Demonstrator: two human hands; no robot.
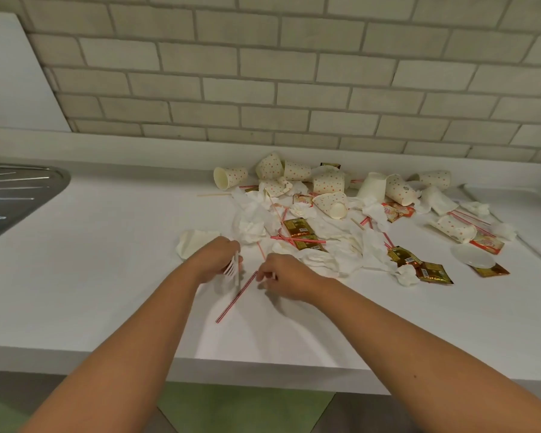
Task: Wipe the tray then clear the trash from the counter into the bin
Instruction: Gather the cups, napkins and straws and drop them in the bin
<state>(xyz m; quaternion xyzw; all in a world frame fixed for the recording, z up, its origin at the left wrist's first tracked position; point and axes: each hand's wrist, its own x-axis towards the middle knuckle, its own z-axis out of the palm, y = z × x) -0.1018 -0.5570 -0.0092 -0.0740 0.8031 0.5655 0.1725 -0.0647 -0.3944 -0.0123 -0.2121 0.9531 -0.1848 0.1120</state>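
Observation:
A heap of trash covers the white counter (107, 276): dotted paper cups (328, 179), crumpled napkins (253, 226), gold sachets (297, 228) and striped straws. My left hand (216, 259) grips white plastic forks (231, 270) at the near edge of the heap. My right hand (283, 276) pinches the upper end of a red-and-white straw (236, 296) that slants down to the counter. A white tray (531, 220) lies at the far right, partly under trash. No bin is in view.
A steel sink drainer (16, 195) sits at the far left. A brick-tiled wall (263, 73) backs the counter. A small white lid (472, 256) lies at the right of the heap. Green floor (231, 407) shows below the counter's front edge.

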